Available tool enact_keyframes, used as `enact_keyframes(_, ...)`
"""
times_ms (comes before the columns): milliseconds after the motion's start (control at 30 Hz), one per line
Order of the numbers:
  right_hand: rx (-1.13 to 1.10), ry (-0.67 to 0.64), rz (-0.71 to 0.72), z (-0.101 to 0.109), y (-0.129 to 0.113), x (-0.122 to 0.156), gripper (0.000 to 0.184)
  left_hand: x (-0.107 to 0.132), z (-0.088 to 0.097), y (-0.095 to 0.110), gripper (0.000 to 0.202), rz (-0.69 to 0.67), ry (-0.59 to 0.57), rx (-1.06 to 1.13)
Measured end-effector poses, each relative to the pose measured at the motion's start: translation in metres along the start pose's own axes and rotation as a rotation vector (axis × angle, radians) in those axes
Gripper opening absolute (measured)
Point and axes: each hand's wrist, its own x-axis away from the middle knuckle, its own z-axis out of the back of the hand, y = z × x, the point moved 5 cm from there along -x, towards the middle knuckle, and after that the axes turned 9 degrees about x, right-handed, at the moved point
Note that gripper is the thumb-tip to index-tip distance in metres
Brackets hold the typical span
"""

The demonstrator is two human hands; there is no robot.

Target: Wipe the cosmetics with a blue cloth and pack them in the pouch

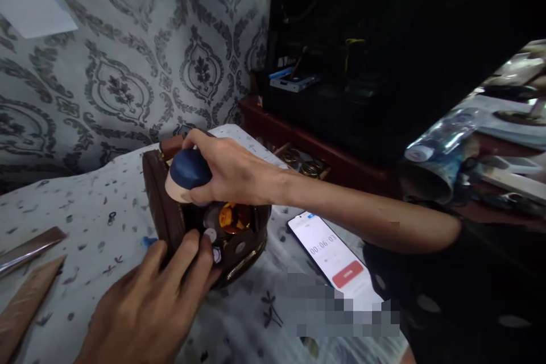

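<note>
A brown zippered bag stands with its top unzipped on the patterned cloth. My right hand grips a rounded container, dark blue above and cream below, over the far left side of the opening. At the near side, my left hand has its fingers hooked over the bag's edge. Inside the bag, a shiny orange-gold item shows among several round caps and small items. The bag's lower contents are hidden in shadow.
A phone showing a timer lies right of the bag, under my right forearm. Flat brown packets lie at the left. A dark television screen stands behind on a reddish-brown ledge. A clear plastic bottle is at the right.
</note>
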Motion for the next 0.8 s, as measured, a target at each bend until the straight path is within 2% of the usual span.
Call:
enact_keyframes(200, 0.172, -0.122, 0.096, -0.008, -0.002, -0.006, 0.044, 0.000, 0.002, 0.002, 0.041, 0.024, -0.029, -0.028)
enact_keyframes(433, 0.256, -0.238, 0.236, -0.001, -0.013, -0.013, 0.032, -0.001, 0.002, 0.002, 0.046, 0.039, -0.032, 0.022)
enact_keyframes(600, 0.497, -0.421, 0.344, -0.021, -0.029, -0.006, 0.020, -0.003, 0.002, 0.000, 0.053, 0.050, -0.079, 0.041)
enact_keyframes(800, 0.742, -0.511, 0.357, -0.029, -0.035, -0.001, 0.021, -0.007, 0.004, -0.001, 0.056, 0.008, -0.154, 0.022)
